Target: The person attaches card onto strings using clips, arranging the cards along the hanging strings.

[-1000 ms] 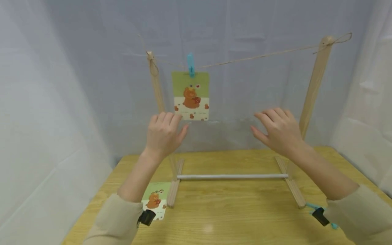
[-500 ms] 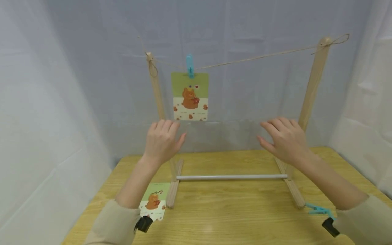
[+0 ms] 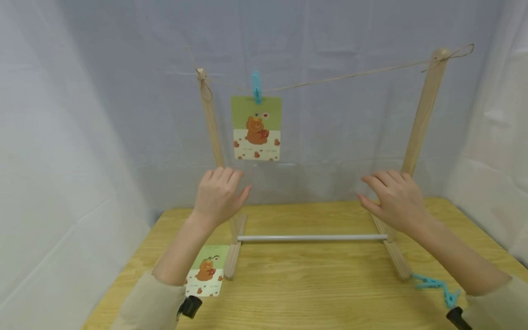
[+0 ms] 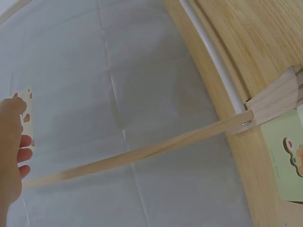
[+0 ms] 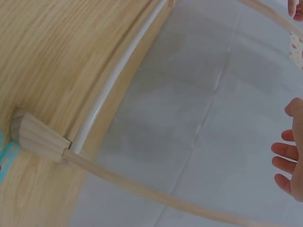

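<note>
A green and white bear card (image 3: 256, 130) hangs from a twine line (image 3: 346, 78), held by a blue clothespin (image 3: 256, 85). My left hand (image 3: 218, 195) is raised just below the card's lower left corner, fingers loosely bent and holding nothing. To the right, my right hand (image 3: 393, 197) hovers in front of the right wooden post (image 3: 425, 112), also with nothing in its fingers. A second bear card (image 3: 208, 270) lies on the table beside the left foot of the frame, partly behind my left forearm. Blue clothespins (image 3: 437, 284) lie near my right sleeve.
The wooden frame has a left post (image 3: 211, 119) and a white crossbar (image 3: 312, 238) low between its feet. It stands on a wood-grain table (image 3: 313, 288). Pale cloth (image 3: 321, 41) hangs behind and at both sides.
Both hands have moved down, away from the hanging card, and the right hand has also shifted right. More of the clothespins on the table shows. The hanging card stays on the line.
</note>
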Motion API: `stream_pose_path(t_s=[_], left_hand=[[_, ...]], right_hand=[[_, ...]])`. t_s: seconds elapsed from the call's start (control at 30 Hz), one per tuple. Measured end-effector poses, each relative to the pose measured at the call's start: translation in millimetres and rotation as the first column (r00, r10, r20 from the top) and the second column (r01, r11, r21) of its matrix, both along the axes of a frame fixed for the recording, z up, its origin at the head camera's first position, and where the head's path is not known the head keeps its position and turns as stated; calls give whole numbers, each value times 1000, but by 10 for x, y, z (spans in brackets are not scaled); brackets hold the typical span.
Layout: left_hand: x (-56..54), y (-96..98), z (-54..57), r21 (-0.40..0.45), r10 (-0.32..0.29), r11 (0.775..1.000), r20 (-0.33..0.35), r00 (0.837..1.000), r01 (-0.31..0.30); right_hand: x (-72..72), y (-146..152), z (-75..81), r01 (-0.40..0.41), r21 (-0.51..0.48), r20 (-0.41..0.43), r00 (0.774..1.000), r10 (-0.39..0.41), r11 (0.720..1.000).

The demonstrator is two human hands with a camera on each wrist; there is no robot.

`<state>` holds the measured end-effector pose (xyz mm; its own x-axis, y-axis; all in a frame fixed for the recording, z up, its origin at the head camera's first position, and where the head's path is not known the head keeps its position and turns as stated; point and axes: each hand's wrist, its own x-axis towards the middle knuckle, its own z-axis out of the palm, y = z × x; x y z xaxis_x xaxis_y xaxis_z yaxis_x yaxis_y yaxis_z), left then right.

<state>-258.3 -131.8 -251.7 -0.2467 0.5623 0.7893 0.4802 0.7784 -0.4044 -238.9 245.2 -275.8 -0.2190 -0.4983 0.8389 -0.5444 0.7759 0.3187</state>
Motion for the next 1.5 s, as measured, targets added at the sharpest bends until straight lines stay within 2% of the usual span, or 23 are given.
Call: stream_pose_path(t_s=[0.4, 0.77, 1.07, 1.27, 1.5], left_hand=[[-45, -45, -164, -6, -7, 1000, 14, 1000, 7], [-65, -69, -322, -25, -3, 1000, 50, 999, 4], [-42, -66, -400, -31, -27, 999, 83, 996, 30], [-20, -67, -470, -63, 0, 998, 125, 992, 7], [52, -80, -541, -64, 7, 998, 153, 988, 2]], right_hand=[[-18, 170, -150, 3, -15, 22, 1000, -3, 1000], [54, 310, -307, 57, 16, 73, 996, -58, 998], [75, 381, -426, 62, 24, 74, 995, -63, 998], [80, 403, -525, 40, 16, 65, 997, -41, 999], [158, 462, -601, 40, 23, 120, 992, -43, 999]])
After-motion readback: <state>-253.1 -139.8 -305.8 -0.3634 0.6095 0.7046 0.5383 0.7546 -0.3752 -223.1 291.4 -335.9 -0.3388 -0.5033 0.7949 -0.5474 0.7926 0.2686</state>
